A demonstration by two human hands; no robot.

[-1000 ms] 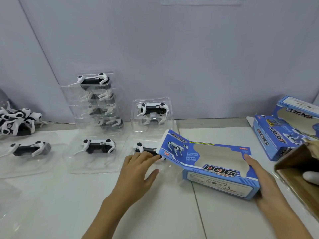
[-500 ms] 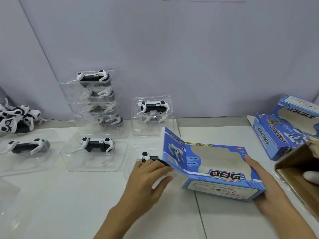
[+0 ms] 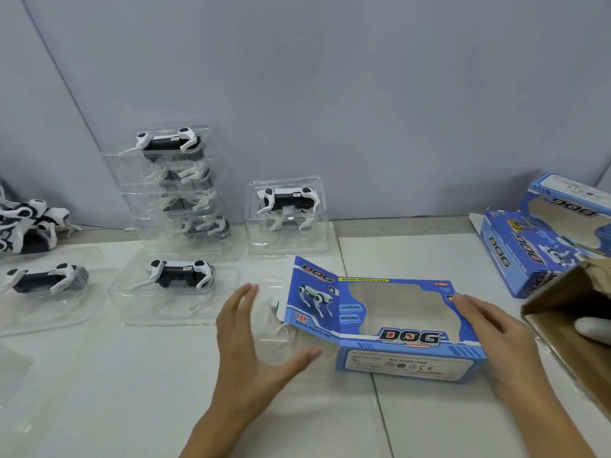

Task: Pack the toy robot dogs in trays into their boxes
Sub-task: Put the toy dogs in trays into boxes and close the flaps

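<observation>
A blue windowed "DOG" box [image 3: 406, 338] lies on the white table with its left end flap [image 3: 312, 292] open. A clear tray [image 3: 269, 314] holding a toy robot dog sticks out of that open end. The flap hides most of the dog, and only a white leg [image 3: 285, 329] shows. My left hand [image 3: 244, 342] hovers at the tray's outer end with fingers and thumb spread wide, gripping nothing. My right hand [image 3: 492, 332] lies with straight fingers against the box's right end.
A stack of trayed dogs [image 3: 172, 190] stands at the back wall, with a shorter stack [image 3: 286, 209] beside it. Two single trayed dogs [image 3: 180, 279] [image 3: 43, 282] lie left. Loose dogs [image 3: 26, 226] are piled far left. Blue boxes [image 3: 542, 239] and a cardboard carton [image 3: 575, 328] sit right.
The tray with its dog has slid rightward, deeper into the box. My left hand has let go and spread open at the tray's end. My right hand stays at the box's right end.
</observation>
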